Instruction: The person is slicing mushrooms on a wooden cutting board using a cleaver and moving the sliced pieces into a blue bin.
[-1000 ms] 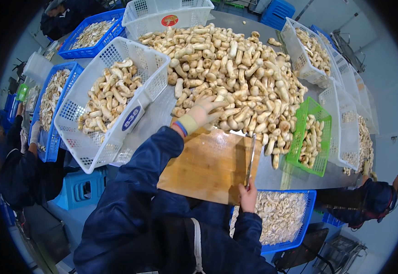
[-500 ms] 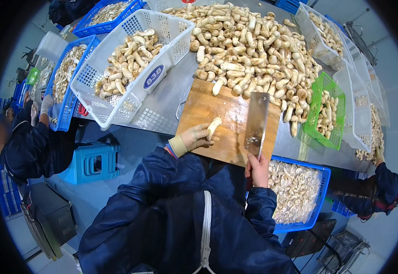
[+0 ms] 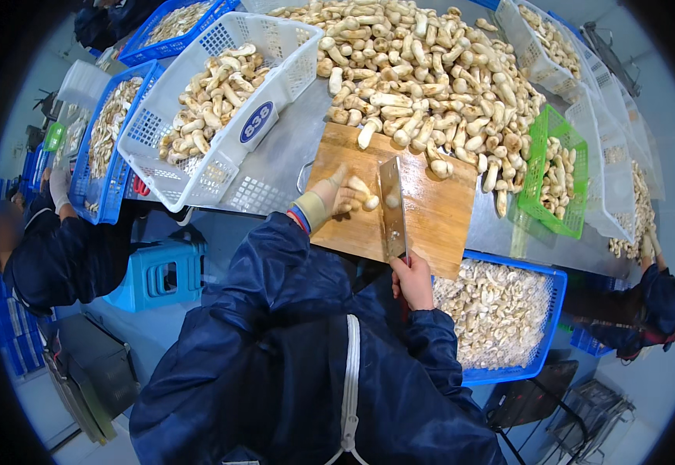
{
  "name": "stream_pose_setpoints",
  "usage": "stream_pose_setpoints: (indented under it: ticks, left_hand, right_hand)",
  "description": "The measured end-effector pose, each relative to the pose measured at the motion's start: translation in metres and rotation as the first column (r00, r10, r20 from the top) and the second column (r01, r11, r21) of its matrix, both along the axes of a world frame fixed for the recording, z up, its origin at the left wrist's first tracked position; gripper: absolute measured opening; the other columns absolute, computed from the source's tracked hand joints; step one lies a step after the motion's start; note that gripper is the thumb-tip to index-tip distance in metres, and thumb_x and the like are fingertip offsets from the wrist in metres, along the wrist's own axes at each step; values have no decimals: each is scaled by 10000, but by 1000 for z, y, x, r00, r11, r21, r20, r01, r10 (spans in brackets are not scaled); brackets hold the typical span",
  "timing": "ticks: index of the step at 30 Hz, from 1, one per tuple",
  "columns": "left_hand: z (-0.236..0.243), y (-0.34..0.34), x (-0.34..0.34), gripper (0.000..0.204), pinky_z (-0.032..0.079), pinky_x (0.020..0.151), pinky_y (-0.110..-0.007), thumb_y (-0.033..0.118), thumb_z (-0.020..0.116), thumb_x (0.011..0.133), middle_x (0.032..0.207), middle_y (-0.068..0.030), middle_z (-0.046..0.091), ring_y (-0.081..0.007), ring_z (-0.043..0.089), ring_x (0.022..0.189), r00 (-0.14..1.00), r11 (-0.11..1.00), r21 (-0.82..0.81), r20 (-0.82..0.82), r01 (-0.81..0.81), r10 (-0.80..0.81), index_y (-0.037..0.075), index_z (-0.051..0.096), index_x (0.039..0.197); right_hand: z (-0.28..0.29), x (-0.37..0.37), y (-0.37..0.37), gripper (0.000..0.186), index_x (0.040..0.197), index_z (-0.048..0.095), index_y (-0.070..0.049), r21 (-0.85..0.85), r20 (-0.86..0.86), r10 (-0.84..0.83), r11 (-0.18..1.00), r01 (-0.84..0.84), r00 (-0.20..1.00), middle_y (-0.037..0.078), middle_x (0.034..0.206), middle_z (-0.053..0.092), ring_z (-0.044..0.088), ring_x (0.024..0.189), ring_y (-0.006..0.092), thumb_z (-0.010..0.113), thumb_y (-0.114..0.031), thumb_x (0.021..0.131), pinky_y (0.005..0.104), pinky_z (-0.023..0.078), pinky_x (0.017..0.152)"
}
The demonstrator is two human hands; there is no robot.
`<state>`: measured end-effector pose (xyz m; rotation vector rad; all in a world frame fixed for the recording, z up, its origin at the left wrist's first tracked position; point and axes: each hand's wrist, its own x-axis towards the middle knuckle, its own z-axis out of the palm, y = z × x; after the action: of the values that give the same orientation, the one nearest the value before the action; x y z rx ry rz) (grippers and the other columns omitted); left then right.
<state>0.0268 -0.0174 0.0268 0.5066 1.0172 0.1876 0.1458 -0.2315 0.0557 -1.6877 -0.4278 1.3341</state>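
My left hand (image 3: 334, 195), in a pale glove with a yellowish cuff, holds a whitish mushroom (image 3: 365, 194) against the wooden cutting board (image 3: 436, 217). The mushroom's rounded end points toward the blade. In my bare right hand (image 3: 413, 282) is the handle of a cleaver (image 3: 393, 208). Its wide blade stands nearly on edge over the board, just right of the mushroom and seemingly apart from it. Beyond the board's far edge spreads a large heap of whole mushrooms (image 3: 438, 85), a few of them lying on the board.
A white perforated crate (image 3: 151, 167) of mushrooms stands left, a green basket (image 3: 531, 203) right. Below the board's right side sits a blue crate (image 3: 558, 310) of sliced mushrooms. More crates line both sides. Co-workers are at far left and right; a blue stool (image 3: 139, 279) is on the floor.
The cleaver has moved left, close to the mushroom. My left hand has tipped the mushroom so its rounded end faces right. One mushroom now lies farther onto the board's far right part.
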Motion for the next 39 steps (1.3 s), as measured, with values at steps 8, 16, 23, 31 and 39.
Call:
stream_pose_setpoints:
  ticks: [8, 16, 23, 31, 39]
  left_hand:
    - [-16, -11, 18, 394, 463, 587, -327, 375, 661, 742, 830, -131, 605, -232, 593, 664, 833, 408, 764, -554, 500, 15, 35, 583, 925]
    - [-23, -13, 87, 195, 467, 739, -417, 119, 606, 733, 906, -166, 576, -344, 572, 866, 624, 97, 650, -754, 754, 207, 56, 536, 904]
    - [-13, 13, 71, 109, 455, 712, -359, 26, 574, 711, 847, -136, 574, -318, 563, 817, 878, 99, 886, -462, 453, 126, 58, 577, 815]
    - [17, 141, 66, 385, 463, 815, -276, -100, 502, 684, 993, -139, 616, -247, 598, 930, 880, 209, 936, -339, 281, 333, 63, 624, 1010]
    - [-10, 181, 87, 459, 442, 852, -341, 111, 707, 601, 1102, -96, 564, -275, 510, 1039, 708, -361, 661, -707, 658, -5, 68, 584, 1041]
  right_hand:
    - [-2, 4, 2, 178, 760, 524, 13, -11, -18, -6, 1000, 6, 1000, 44, 513, 478, 439, 349, 121, 558, -149, 824, 263, 343, 325]
    - [28, 11, 0, 196, 953, 567, 34, 18, 276, -111, 994, 111, 955, 19, 491, 438, 426, 350, 104, 556, -115, 828, 256, 328, 335]
    - [-2, 35, -28, 229, 1014, 596, -27, 156, 987, -158, 986, -66, -24, 27, 506, 457, 446, 367, 136, 555, -141, 819, 295, 336, 348]
    - [7, 36, -5, 206, 620, 474, -174, -19, 900, 102, 981, 195, -424, -2, 560, 461, 448, 429, 185, 449, -248, 810, 330, 342, 371]
    - [-27, 41, -39, 201, 968, 558, -59, 174, 671, -218, 975, 135, 708, 26, 595, 509, 460, 493, 139, 557, -210, 834, 299, 382, 459]
